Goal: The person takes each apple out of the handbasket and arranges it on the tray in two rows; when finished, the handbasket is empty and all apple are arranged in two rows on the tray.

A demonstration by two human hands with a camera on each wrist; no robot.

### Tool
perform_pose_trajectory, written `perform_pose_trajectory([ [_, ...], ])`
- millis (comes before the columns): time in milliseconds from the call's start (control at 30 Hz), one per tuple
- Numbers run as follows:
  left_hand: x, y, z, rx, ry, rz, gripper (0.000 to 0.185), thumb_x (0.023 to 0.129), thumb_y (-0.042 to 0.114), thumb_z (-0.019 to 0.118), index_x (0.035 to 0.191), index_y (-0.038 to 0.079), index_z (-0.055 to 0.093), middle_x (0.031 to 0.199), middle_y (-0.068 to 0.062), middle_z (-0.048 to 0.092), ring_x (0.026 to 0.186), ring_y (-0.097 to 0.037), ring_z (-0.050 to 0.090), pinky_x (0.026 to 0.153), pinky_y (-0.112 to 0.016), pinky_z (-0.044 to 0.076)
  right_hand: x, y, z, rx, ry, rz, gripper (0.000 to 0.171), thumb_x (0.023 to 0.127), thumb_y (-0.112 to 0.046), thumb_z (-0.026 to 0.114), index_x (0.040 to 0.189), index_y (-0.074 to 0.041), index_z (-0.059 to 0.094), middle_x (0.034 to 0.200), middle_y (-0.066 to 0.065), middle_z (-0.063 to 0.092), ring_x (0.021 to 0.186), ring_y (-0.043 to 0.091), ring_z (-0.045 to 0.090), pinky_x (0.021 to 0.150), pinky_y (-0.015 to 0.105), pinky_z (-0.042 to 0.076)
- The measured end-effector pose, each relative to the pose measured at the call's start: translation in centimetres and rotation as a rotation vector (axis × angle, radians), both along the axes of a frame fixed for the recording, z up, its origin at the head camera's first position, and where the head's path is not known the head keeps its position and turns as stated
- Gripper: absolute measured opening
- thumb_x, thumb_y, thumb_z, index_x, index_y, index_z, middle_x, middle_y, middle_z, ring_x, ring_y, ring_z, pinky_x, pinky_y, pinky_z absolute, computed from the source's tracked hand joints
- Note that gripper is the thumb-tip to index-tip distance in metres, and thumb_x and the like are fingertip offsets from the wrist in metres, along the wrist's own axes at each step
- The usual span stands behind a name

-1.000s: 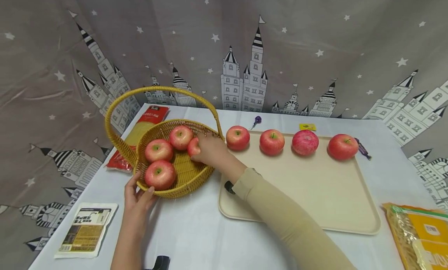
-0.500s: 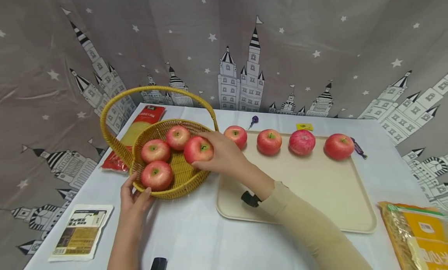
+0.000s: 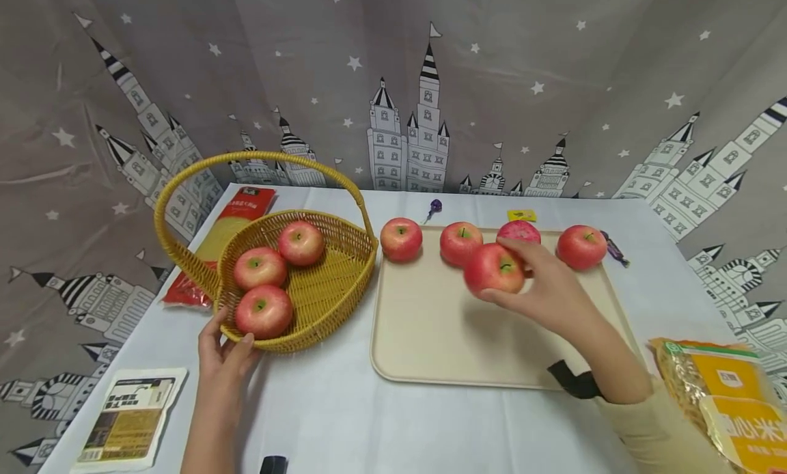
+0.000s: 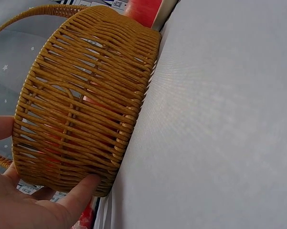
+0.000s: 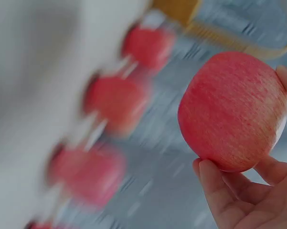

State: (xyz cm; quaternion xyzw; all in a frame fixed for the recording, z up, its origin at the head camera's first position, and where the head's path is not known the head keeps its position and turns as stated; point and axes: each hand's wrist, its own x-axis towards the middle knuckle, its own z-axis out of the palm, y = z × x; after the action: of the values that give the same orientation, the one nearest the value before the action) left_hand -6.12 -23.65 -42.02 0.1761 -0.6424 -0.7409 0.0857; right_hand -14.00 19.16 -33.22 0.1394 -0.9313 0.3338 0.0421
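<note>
A red apple (image 3: 492, 270) is held by my right hand (image 3: 556, 289) over the beige tray (image 3: 430, 337), thumb and fingertips on opposite sides. The right wrist view has the same apple (image 5: 234, 112) close up, with the fingers (image 5: 214, 186) underneath. My left hand (image 3: 223, 371) grips the near left of the yellow wicker basket (image 3: 332, 276), thumb at the rim. In the left wrist view, fingers lie against the woven wall (image 4: 81, 109). Inside the basket sit three apples, one of them (image 3: 264, 311) nearest the left hand. Several apples, such as the leftmost (image 3: 401, 239), line the tray's far edge.
Behind the basket lies a red and yellow packet (image 3: 242, 211); a white and brown pouch (image 3: 132, 416) is at the left. An orange noodle bag (image 3: 725, 399) lies at the right. A purple lollipop (image 3: 435, 206), yellow packet (image 3: 521, 215) and purple wrapped candy (image 3: 615, 250) lie beyond the tray.
My right hand has lifted an apple out of the basket and carried it right, over the tray. The left hand has stayed at the basket's rim.
</note>
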Motion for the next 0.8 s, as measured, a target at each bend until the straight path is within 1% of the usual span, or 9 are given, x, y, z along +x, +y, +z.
perform_pose_trajectory([
  [100, -0.1, 0.1, -0.1, 0.010, 0.018, -0.002, 0.063, 0.100, 0.009, 0.048, 0.152, 0.021, 0.014, 0.158, -0.009, 0.003, 0.136, -0.024, 0.027, 0.086, -0.013, 0.047, 0.5, 5.2, -1.0, 0.087, -0.056, -0.115, 0.086, 0.075, -0.053, 0.077, 0.138, -0.003, 0.046, 0.123, 0.018, 0.053, 0.103, 0.035, 0.051, 0.080, 0.053, 0.050],
  [167, -0.1, 0.2, -0.2, 0.018, 0.025, 0.004, 0.062, 0.100, 0.008, 0.048, 0.151, 0.021, 0.015, 0.158, -0.009, 0.003, 0.135, -0.023, 0.027, 0.084, -0.013, 0.048, 0.8, 8.3, -1.7, 0.142, -0.081, -0.166, 0.084, 0.077, -0.052, 0.076, 0.136, 0.000, 0.046, 0.120, 0.021, 0.053, 0.101, 0.036, 0.050, 0.079, 0.054, 0.048],
  [233, -0.2, 0.2, -0.3, 0.033, 0.035, 0.012, 0.060, 0.100, 0.006, 0.047, 0.150, 0.021, 0.017, 0.157, -0.009, 0.004, 0.134, -0.023, 0.028, 0.084, -0.013, 0.048, 1.0, 10.9, -2.3, 0.181, -0.141, -0.205, 0.085, 0.079, -0.053, 0.074, 0.136, 0.002, 0.044, 0.121, 0.024, 0.051, 0.102, 0.038, 0.047, 0.079, 0.056, 0.046],
  [333, -0.2, 0.2, -0.3, 0.046, 0.042, 0.027, 0.059, 0.100, 0.005, 0.047, 0.149, 0.021, 0.019, 0.156, -0.010, 0.006, 0.133, -0.022, 0.029, 0.083, -0.014, 0.049, 1.3, 13.5, -3.2, 0.231, -0.258, -0.249, 0.092, 0.080, -0.058, 0.069, 0.138, 0.006, 0.039, 0.123, 0.029, 0.047, 0.103, 0.042, 0.045, 0.080, 0.058, 0.046],
  [400, -0.2, 0.1, -0.2, 0.047, 0.050, 0.034, 0.059, 0.099, 0.004, 0.047, 0.149, 0.020, 0.019, 0.155, -0.010, 0.006, 0.133, -0.023, 0.029, 0.083, -0.014, 0.049, 1.2, 14.3, -3.7, 0.249, -0.337, -0.267, 0.100, 0.080, -0.063, 0.066, 0.141, 0.008, 0.033, 0.127, 0.032, 0.043, 0.105, 0.045, 0.043, 0.081, 0.060, 0.047],
  [500, -0.2, 0.2, -0.1, 0.032, 0.044, 0.041, 0.060, 0.099, 0.006, 0.048, 0.150, 0.019, 0.019, 0.156, -0.009, 0.006, 0.134, -0.024, 0.028, 0.082, -0.014, 0.049, 1.1, 15.0, -4.4, 0.252, -0.391, -0.277, 0.105, 0.079, -0.066, 0.064, 0.142, 0.010, 0.030, 0.129, 0.034, 0.041, 0.106, 0.046, 0.042, 0.080, 0.060, 0.048],
  [633, -0.2, 0.3, -0.1, 0.022, 0.027, 0.049, 0.061, 0.099, 0.007, 0.049, 0.150, 0.020, 0.019, 0.156, -0.009, 0.007, 0.135, -0.025, 0.027, 0.082, -0.014, 0.049, 1.0, 15.1, -4.8, 0.240, -0.409, -0.288, 0.107, 0.077, -0.068, 0.065, 0.143, 0.008, 0.028, 0.129, 0.033, 0.040, 0.108, 0.046, 0.041, 0.080, 0.060, 0.048],
  [733, -0.2, 0.5, -0.1, 0.018, 0.022, 0.055, 0.060, 0.099, 0.007, 0.049, 0.150, 0.019, 0.019, 0.155, -0.009, 0.008, 0.135, -0.025, 0.027, 0.081, -0.013, 0.049, 0.9, 15.0, -5.0, 0.225, -0.409, -0.291, 0.109, 0.076, -0.067, 0.066, 0.144, 0.008, 0.026, 0.131, 0.034, 0.038, 0.111, 0.048, 0.038, 0.083, 0.063, 0.046],
  [800, -0.3, 0.5, -0.1, 0.016, 0.026, 0.051, 0.060, 0.100, 0.007, 0.049, 0.150, 0.019, 0.019, 0.155, -0.008, 0.008, 0.135, -0.025, 0.027, 0.082, -0.013, 0.049, 0.9, 14.9, -5.1, 0.225, -0.398, -0.290, 0.111, 0.076, -0.067, 0.066, 0.146, 0.007, 0.023, 0.134, 0.035, 0.034, 0.115, 0.050, 0.035, 0.086, 0.067, 0.043],
])
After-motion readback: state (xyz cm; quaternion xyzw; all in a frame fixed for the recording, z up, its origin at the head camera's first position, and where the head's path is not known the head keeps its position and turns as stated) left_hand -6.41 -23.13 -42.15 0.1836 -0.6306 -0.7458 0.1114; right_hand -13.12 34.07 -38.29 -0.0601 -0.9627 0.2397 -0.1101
